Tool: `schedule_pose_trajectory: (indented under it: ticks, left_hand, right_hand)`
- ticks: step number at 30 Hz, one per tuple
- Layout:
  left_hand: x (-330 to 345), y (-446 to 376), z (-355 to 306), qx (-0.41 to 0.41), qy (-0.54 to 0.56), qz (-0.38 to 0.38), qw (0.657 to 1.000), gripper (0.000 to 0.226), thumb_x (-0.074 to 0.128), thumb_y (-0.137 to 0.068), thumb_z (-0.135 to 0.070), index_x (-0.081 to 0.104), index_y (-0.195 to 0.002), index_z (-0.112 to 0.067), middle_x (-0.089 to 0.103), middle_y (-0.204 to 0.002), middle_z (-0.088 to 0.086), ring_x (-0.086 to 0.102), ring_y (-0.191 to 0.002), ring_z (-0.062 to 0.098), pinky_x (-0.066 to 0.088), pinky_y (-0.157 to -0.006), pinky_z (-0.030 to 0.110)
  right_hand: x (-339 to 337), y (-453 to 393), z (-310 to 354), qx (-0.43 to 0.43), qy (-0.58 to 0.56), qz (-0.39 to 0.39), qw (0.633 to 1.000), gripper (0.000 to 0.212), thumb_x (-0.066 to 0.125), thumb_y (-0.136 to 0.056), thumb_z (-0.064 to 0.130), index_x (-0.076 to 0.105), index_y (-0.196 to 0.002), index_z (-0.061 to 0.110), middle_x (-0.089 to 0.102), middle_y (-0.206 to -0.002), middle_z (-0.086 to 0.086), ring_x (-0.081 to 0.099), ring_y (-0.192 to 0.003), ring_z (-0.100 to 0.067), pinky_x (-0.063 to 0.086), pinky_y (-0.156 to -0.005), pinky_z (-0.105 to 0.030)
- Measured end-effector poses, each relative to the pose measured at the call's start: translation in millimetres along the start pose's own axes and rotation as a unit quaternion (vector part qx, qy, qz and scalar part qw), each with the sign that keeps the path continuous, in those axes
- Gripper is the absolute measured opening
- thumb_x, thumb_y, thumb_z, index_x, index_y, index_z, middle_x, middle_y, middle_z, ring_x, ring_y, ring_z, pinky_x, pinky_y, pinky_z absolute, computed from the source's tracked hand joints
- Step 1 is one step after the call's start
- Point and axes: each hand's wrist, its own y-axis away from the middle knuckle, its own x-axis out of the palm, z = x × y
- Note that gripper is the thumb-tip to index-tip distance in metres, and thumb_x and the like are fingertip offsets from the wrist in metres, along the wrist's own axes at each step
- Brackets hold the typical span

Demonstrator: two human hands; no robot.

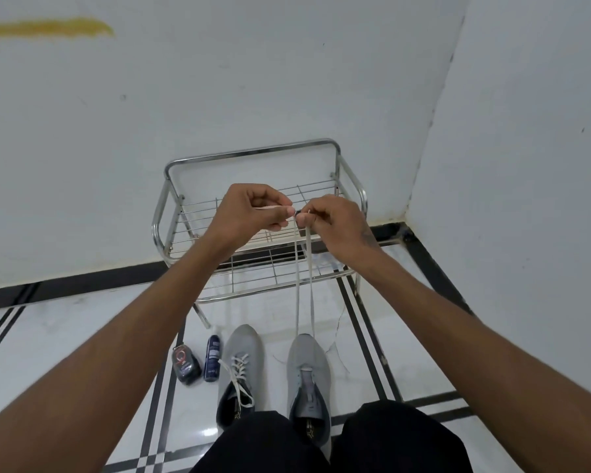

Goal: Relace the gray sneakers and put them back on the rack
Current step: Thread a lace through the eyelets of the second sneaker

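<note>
Head view: two gray sneakers, one rack; left hand, right hand each pinching lace.

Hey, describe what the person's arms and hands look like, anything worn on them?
Both forearms are bare, with no sleeves in view. The left hand and right hand wear no gloves, rings or watch that I can see. A dark mark, possibly a tattoo, shows near the right wrist.

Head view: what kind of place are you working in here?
Probably a home entryway or room corner: a metal shoe rack against the white wall, a glossy tiled floor, and shoe-care bottles beside the gray sneakers.
</note>
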Motion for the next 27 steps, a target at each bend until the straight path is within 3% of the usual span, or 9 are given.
schedule_pose_trajectory:
  ticks: [5,8,11,16,18,22,27]
  left_hand:
    - [4,-6,-6,0.042,-0.053,-0.022,0.997,0.016,0.083,-0.078,-0.019,0.076,-0.089,-0.009,0.075,-0.080,0.004,0.072,-0.073,0.023,0.061,-0.074,0.037]
    - [5,-8,-8,0.060,-0.071,-0.028,0.995,0.017,0.083,-0.077,-0.016,0.077,-0.093,-0.014,0.075,-0.081,0.000,0.070,-0.075,0.022,0.059,-0.079,0.041]
    - [8,-10,-9,0.059,-0.049,-0.040,0.996,0.036,0.084,-0.076,-0.012,0.071,-0.110,-0.017,0.072,-0.078,0.005,0.070,-0.074,0.019,0.060,-0.080,0.038]
    - [17,-8,-9,0.024,-0.040,-0.042,0.998,0.070,0.084,-0.077,-0.015,0.047,-0.136,-0.023,0.072,-0.085,0.003,0.072,-0.076,0.015,0.058,-0.079,0.024]
    - [18,-7,-7,0.031,-0.068,-0.041,0.996,0.061,0.084,-0.077,-0.016,0.054,-0.130,-0.022,0.072,-0.084,0.001,0.072,-0.074,0.013,0.059,-0.079,0.026]
    - [17,-8,-3,0.084,-0.137,-0.045,0.986,0.013,0.078,-0.083,-0.021,0.076,-0.096,-0.018,0.075,-0.083,-0.005,0.073,-0.075,0.010,0.060,-0.080,0.042]
    - [13,-15,-15,0.123,-0.146,-0.103,0.976,0.012,0.073,-0.088,-0.028,0.079,-0.092,-0.018,0.076,-0.087,-0.008,0.071,-0.080,0.008,0.059,-0.080,0.042]
  right_hand:
    - [-4,1,2,-0.003,-0.017,-0.033,0.999,0.009,0.072,-0.089,0.023,0.078,-0.095,0.019,0.074,-0.082,0.006,0.067,-0.079,-0.007,0.056,-0.077,-0.028]
    - [-8,1,4,0.016,-0.068,-0.058,0.996,0.024,0.078,-0.084,0.019,0.071,-0.107,0.022,0.071,-0.075,0.007,0.067,-0.071,-0.006,0.056,-0.072,-0.023]
    - [-11,0,6,0.021,-0.069,-0.079,0.994,0.029,0.080,-0.083,0.019,0.060,-0.104,0.022,0.070,-0.072,0.008,0.067,-0.067,-0.002,0.056,-0.067,-0.021]
    - [-11,0,7,0.012,-0.069,-0.100,0.992,0.021,0.081,-0.081,0.017,0.062,-0.089,0.017,0.066,-0.070,0.007,0.063,-0.063,-0.006,0.057,-0.059,-0.021]
    - [-12,0,6,0.010,-0.075,-0.100,0.992,0.019,0.081,-0.082,0.016,0.063,-0.089,0.014,0.067,-0.071,0.006,0.063,-0.064,-0.004,0.053,-0.056,-0.014]
    - [-14,-3,4,0.018,-0.072,-0.108,0.991,0.016,0.080,-0.082,0.016,0.066,-0.089,0.016,0.068,-0.072,0.010,0.064,-0.067,0.001,0.051,-0.059,-0.012]
    - [-19,-8,10,0.010,-0.082,-0.112,0.990,0.013,0.078,-0.083,0.013,0.067,-0.090,0.013,0.070,-0.075,0.007,0.066,-0.070,-0.004,0.053,-0.061,-0.013]
